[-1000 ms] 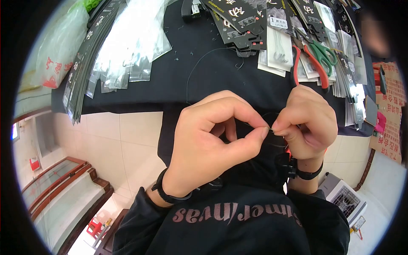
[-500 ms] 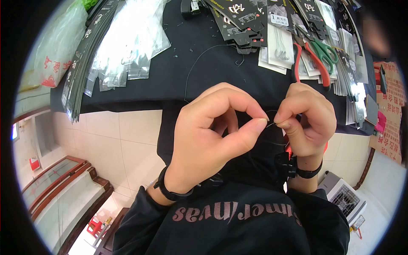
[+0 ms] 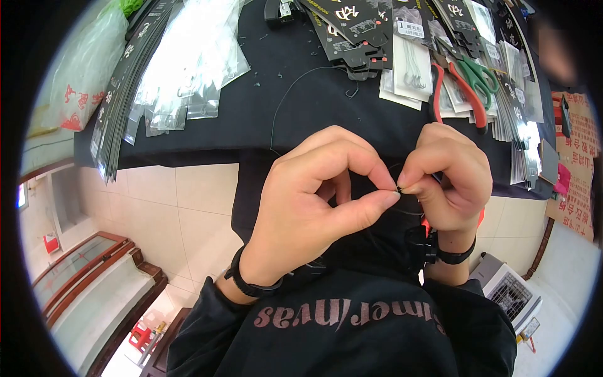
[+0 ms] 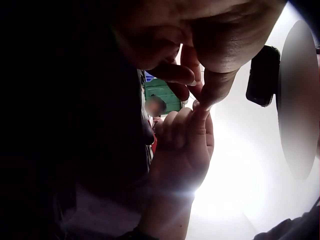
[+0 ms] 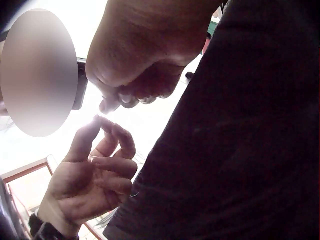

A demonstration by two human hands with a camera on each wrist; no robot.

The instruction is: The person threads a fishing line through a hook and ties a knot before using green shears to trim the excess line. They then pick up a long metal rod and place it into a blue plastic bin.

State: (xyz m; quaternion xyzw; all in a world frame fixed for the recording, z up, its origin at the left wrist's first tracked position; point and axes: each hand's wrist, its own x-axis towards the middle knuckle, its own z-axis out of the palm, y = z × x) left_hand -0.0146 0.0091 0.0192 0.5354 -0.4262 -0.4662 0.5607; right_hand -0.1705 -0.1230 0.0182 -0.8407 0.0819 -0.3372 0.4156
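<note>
In the head view my left hand (image 3: 320, 195) pinches a thin dark line between thumb and forefinger. Opposite it, my right hand (image 3: 453, 173) pinches the same spot, its other fingers curled into the palm. The two pairs of fingertips meet, and only a tiny dark bit shows between them; I cannot tell whether it is a knot or a hook. A long fishing line (image 3: 274, 119) arcs over the black cloth behind my left hand, and a fishhook (image 3: 352, 92) lies near its far end. Both wrist views show the fingertips touching, backlit.
Red-handled pliers (image 3: 468, 97) and green-handled scissors (image 3: 483, 81) lie at the right on packets of hooks (image 3: 411, 69). Black printed cards (image 3: 358, 28) lie at the back. Clear plastic sleeves (image 3: 188, 63) and a stack of cards (image 3: 129, 94) sit at the left.
Half a second ago the fingertips were slightly apart with a short dark strand between them; now they meet again. The things on the table have stayed in place.
</note>
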